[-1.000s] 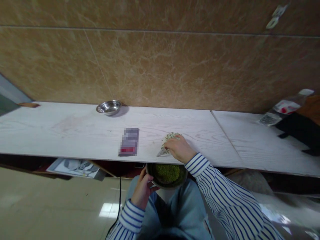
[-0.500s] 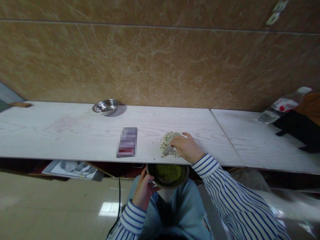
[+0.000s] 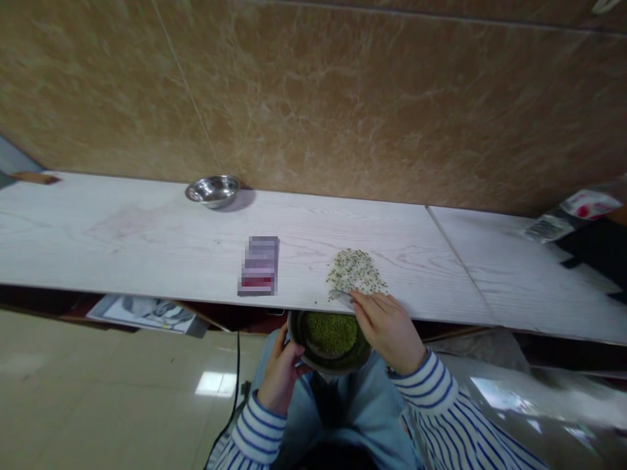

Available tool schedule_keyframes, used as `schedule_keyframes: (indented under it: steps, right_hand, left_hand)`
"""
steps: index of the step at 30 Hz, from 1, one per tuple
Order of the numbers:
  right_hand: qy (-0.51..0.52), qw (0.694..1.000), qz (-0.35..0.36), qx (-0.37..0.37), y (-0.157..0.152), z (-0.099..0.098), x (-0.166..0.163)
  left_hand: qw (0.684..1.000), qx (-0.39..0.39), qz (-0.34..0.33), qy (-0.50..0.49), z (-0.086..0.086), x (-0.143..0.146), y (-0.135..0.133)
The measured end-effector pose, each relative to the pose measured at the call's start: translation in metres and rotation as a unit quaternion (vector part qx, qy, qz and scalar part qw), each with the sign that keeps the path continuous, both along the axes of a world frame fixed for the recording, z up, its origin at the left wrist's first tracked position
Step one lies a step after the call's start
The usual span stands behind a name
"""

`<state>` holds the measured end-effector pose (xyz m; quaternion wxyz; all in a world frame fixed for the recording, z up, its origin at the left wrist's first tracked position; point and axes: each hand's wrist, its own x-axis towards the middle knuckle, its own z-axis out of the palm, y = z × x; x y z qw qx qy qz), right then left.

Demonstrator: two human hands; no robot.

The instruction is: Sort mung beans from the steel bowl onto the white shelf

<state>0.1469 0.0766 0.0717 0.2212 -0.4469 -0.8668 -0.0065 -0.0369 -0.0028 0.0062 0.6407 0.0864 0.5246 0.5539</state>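
Observation:
My left hand is closed on the left rim of a metal bowl, held just below the shelf's front edge. Small green beans, like mung beans, cover the bowl's bottom. My right hand pinches a small metal spoon, its head mostly blurred. The spoon's end touches the near left edge of a spread of white grains mixed with green beans on the white shelf top. My right wrist is over the bowl's right side.
A shiny metal bowl stands by the wall at the back left. A flat, pixelated rectangular thing lies left of the grains. On the right are a clear plastic bottle and a black item. An open drawer shows below.
My right hand has moved back toward the shelf's front edge with the spoon, uncovering more of the grains. My left hand still holds the bowl. The camera view has shifted.

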Motion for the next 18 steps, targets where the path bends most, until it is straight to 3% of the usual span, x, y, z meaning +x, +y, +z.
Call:
schedule_keyframes:
  steps: [18]
  right_hand:
    - [0.016, 1.000, -0.008, -0.007, -0.0074, -0.0023, -0.0038]
  left_hand:
    - [1.000, -0.001, -0.005, -0.013, -0.0010, -0.0064, 0.0013]
